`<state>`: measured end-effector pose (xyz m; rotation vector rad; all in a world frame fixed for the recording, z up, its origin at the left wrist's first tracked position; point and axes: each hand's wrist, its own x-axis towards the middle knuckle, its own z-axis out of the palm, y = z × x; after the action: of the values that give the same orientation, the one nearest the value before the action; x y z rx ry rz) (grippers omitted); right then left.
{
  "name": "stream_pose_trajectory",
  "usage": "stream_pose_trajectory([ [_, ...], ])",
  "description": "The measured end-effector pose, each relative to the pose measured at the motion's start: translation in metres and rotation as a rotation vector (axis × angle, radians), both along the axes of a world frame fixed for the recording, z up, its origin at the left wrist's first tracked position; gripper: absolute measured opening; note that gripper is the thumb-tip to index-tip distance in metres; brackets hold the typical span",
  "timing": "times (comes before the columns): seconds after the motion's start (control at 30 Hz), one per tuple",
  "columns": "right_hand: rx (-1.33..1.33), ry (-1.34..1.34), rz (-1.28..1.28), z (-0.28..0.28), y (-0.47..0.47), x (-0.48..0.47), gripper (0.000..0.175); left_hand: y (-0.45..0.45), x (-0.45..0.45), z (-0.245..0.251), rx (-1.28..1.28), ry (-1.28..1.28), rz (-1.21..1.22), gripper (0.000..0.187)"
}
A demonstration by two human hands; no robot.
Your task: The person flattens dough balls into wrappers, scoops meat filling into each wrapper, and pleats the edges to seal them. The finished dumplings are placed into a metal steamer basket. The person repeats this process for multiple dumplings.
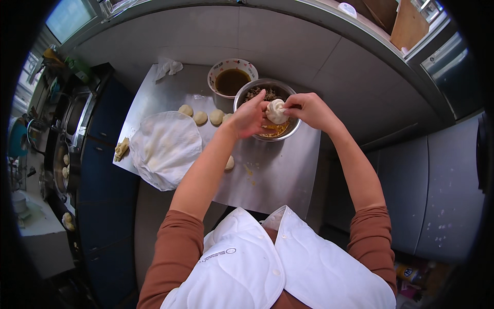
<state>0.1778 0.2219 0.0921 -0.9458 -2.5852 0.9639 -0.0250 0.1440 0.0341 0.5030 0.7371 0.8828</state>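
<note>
A white pleated dough bun (276, 111) is held up over a metal bowl (296, 129). My left hand (250, 119) cradles it at the fingers, with the thumb raised. From the other side, my right hand (312, 109) pinches the bun's edge between thumb and fingertips. Brown minced filling (266, 92) shows at the bowl's far side, and yellowish oily liquid (283, 129) at its near side; my left hand and the bun hide the middle. Behind my left forearm, round dough pieces (200, 117) sit in a row on the metal table (266, 170). One more dough piece (229, 163) lies partly hidden by that forearm.
A patterned bowl of dark liquid (232, 82) stands against the metal bowl. White cloth (166, 148) covers the table's left part, beside a dough scrap (121, 149). Crumpled plastic (170, 67) lies at the back corner. Further left, a pan (61, 166) holds several buns.
</note>
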Motion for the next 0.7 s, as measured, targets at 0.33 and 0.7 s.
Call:
stream_pose_trajectory([
  [0.33, 0.384, 0.054, 0.212, 0.015, -0.01, -0.001, 0.024, 0.006, -0.015, 0.024, 0.045, 0.266, -0.199, 0.073],
  [0.7, -0.082, 0.795, -0.162, -0.006, -0.02, 0.012, 0.02, 0.022, -0.035, 0.099, 0.21, 0.364, -0.136, 0.078],
])
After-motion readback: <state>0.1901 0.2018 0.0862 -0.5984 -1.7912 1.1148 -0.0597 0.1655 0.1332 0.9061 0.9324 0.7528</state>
